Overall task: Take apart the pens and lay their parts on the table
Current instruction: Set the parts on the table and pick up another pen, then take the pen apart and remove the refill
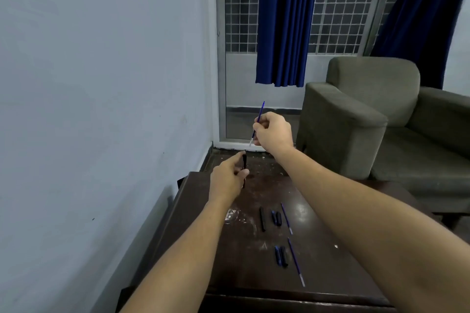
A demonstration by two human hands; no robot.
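Observation:
My right hand [273, 131] is raised above the far end of the dark wooden table [318, 262] and pinches a thin blue refill [260, 115], tilted with its tip down. Lower and to the left, my left hand [227, 180] holds a black pen barrel [244, 162] nearly upright. On the table lie a black barrel [262, 219], two short cap pieces [276, 217], a blue refill [287, 218], two more short pieces [281, 256] and another blue refill [295, 262].
A grey-blue wall [101, 109] runs along the table's left side. A grey-green armchair [368, 119] stands to the right, beyond the table. Blue curtains [284, 20] hang over a gridded window behind. The tabletop is scuffed with white marks.

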